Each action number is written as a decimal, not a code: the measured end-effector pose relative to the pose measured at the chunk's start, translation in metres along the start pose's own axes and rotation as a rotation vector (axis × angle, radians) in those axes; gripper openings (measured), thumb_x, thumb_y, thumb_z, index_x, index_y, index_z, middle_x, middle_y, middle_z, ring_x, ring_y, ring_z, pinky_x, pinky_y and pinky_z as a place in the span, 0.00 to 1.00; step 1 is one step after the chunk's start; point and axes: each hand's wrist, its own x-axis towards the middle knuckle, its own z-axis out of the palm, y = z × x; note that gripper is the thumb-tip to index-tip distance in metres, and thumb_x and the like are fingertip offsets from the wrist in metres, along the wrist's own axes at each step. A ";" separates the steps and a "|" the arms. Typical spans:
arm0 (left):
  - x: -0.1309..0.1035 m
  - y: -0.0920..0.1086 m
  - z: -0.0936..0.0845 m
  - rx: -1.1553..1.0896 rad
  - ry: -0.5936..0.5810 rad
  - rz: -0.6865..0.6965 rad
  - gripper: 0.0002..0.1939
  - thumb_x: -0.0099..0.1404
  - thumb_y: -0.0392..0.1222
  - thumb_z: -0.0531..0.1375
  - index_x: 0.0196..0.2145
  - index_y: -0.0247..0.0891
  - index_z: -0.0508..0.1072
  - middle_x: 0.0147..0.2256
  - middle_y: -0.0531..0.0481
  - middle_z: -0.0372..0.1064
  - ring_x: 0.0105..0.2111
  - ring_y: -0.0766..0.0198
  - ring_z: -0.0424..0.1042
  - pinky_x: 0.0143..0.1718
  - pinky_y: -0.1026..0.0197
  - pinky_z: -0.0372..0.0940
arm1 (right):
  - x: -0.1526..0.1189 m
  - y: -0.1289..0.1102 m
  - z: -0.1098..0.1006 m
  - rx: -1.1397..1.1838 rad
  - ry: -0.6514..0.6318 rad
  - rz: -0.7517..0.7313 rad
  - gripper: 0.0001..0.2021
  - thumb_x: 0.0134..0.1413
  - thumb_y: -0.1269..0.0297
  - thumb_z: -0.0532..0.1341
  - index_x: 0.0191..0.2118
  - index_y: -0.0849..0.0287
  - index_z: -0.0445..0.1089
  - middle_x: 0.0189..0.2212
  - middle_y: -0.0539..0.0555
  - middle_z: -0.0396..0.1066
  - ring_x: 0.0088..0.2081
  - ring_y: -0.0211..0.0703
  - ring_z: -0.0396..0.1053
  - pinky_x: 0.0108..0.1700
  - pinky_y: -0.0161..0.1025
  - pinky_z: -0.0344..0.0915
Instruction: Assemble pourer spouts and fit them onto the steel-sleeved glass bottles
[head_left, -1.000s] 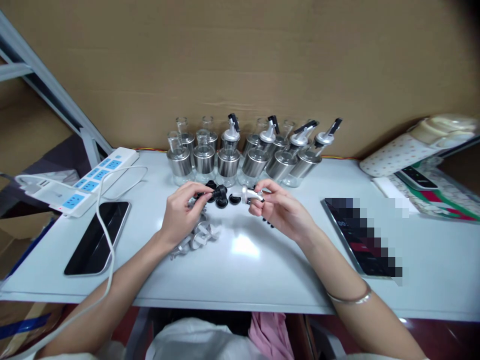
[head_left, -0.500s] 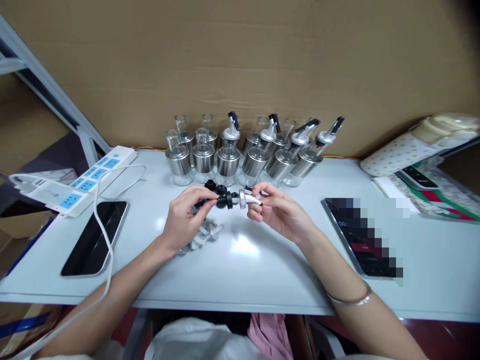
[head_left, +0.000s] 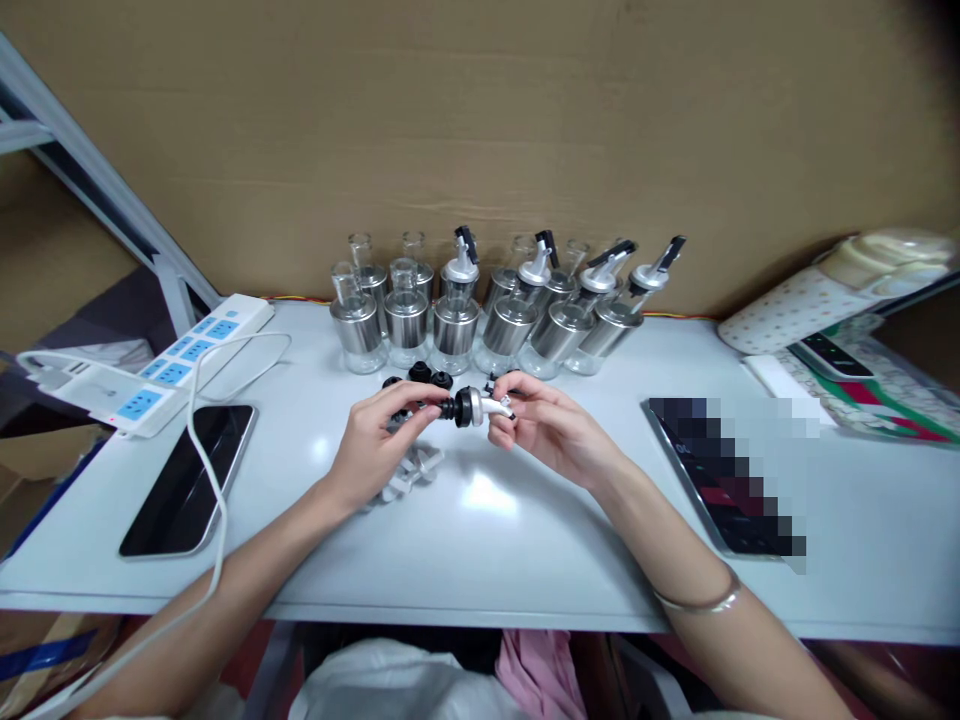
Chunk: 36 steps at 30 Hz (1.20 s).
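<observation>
Pinched in the fingers of my left hand [head_left: 375,435] is a ribbed black stopper [head_left: 457,408]. My right hand [head_left: 559,425] grips a silver pour spout [head_left: 491,407] by its curved tip. The stopper's wide end meets the silver collar of the spout, in line with it, above the table. Behind my left hand lie several loose black stoppers [head_left: 420,372]. Partly covered by that hand, a small pile of silver-grey spout parts [head_left: 412,470] rests on the table.
Glass bottles with steel sleeves [head_left: 457,325] stand in rows at the back; several carry spouts. On the left are a power strip [head_left: 180,360], a white cable and a phone [head_left: 191,480]. Another phone [head_left: 720,480] and a dotted tumbler [head_left: 825,295] lie on the right.
The black stopper and the silver spout have come together; the gap between them has closed. My right hand has shifted slightly left.
</observation>
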 end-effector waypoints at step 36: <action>0.001 0.011 0.004 -0.400 -0.103 -0.235 0.05 0.56 0.38 0.67 0.33 0.38 0.80 0.33 0.48 0.73 0.34 0.64 0.75 0.36 0.66 0.71 | 0.000 0.006 -0.001 -0.265 -0.010 -0.157 0.08 0.51 0.65 0.68 0.35 0.60 0.71 0.27 0.49 0.78 0.30 0.35 0.77 0.37 0.35 0.73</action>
